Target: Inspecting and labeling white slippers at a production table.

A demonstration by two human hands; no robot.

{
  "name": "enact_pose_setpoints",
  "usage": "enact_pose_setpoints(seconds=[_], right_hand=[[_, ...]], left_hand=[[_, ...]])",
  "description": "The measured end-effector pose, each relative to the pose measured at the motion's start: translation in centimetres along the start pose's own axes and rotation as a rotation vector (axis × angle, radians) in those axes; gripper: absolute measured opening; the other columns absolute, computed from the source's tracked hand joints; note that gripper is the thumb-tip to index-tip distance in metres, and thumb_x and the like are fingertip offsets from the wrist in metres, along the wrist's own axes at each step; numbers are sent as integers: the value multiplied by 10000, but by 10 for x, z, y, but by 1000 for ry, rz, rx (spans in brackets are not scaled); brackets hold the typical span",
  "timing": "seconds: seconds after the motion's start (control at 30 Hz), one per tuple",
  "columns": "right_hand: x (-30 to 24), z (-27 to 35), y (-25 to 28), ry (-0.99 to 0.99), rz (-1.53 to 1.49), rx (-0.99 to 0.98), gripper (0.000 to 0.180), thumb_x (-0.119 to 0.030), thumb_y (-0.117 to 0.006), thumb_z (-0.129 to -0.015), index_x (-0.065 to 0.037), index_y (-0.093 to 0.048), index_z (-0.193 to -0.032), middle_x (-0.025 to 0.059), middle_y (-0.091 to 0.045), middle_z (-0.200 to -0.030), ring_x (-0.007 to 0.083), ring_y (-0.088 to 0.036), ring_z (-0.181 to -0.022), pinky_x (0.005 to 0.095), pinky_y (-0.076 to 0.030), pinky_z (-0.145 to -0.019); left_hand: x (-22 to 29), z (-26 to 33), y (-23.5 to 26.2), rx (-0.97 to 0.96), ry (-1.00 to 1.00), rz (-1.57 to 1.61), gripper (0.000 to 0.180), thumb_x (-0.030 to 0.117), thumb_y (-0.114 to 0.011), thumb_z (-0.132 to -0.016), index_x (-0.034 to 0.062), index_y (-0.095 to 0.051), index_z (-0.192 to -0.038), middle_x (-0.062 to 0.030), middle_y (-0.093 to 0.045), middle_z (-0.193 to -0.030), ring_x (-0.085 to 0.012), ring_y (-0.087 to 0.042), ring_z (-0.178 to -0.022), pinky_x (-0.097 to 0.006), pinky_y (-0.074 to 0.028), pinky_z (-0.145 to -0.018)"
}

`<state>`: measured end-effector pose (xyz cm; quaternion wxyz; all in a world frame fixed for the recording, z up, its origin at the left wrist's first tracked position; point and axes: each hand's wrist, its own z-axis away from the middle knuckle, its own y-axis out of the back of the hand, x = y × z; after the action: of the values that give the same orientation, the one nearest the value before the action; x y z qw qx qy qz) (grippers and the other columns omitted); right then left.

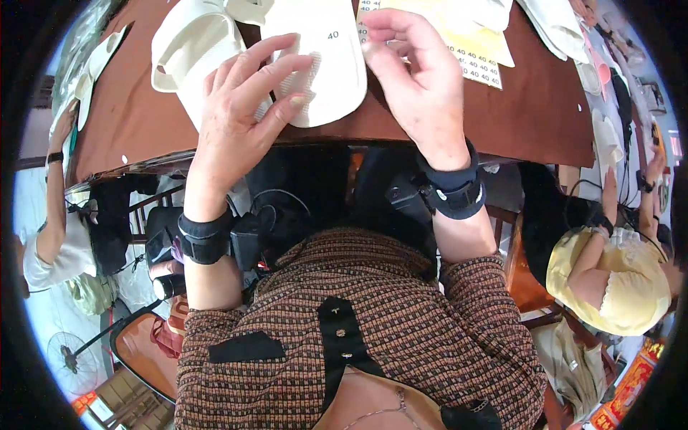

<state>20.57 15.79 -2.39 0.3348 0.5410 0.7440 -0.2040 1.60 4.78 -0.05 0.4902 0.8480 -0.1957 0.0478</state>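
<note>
A white slipper sole (330,86) with a small printed label lies in front of me at the table's near side. My left hand (244,97) hovers over its left side, fingers stretched and apart, touching or nearly touching the textured footbed. To the left, partly behind that hand, lies a white slipper with a strap (197,54). My right hand (423,82) is just right of the sole, thumb and forefinger brought together in a pinch; whatever may be between them is too small to make out. Beyond it lies a yellow sheet of printed stickers (480,61).
More white slippers (552,29) lie at the table's far right. The brown table (516,115) ends close to my waist. Co-workers sit at both sides: a person in white (61,251) at left, another in yellow (609,279) at right. A fan (72,358) stands lower left.
</note>
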Motion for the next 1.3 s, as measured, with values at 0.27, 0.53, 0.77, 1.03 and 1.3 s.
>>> enact_pose_setpoints(seconds=[0.27,0.53,0.77,1.03,1.3], right_hand=[[-30,90,4,17,-83,-410,196,67,-572,-842,19,-649,-1016,187,-671,-983,328,-663,-855,368,-542,-767],[125,197,-39,-706,525,-929,629,-231,-703,-828,80,-464,-1321,301,-551,-1276,429,-518,-1213,467,-406,-1048],[172,218,-59,-481,650,-984,576,-183,-690,-776,92,-491,-1242,307,-557,-1204,448,-514,-1170,476,-401,-1032],[213,244,-62,-303,552,-764,263,20,-542,-773,76,-570,-1028,296,-595,-1036,473,-549,-1036,490,-453,-904],[211,232,-76,-775,675,-676,273,-235,-560,-952,-1,-642,-1069,236,-635,-1156,390,-556,-1155,440,-445,-942]], left_hand=[[-3,1,5,-27,-1,-6,379,220,-700,-832,213,-677,-1210,-15,-591,-1335,-265,-558,-1141,-402,-359,-1021],[-5,2,10,-36,-12,29,356,252,-658,-891,113,-666,-1219,-86,-591,-1338,-285,-528,-1228,-403,-367,-1056],[-6,11,48,60,27,233,343,54,-652,-883,32,-639,-1225,-134,-620,-1291,-279,-571,-1217,-381,-430,-1025],[-40,124,78,599,627,486,176,-2,-583,-921,-43,-671,-1068,-54,-670,-851,-83,-606,-800,-230,-484,-711],[-142,260,-29,-143,1024,386,311,238,-601,-941,-43,-681,-1048,-207,-708,-927,-263,-686,-882,-392,-513,-774]])
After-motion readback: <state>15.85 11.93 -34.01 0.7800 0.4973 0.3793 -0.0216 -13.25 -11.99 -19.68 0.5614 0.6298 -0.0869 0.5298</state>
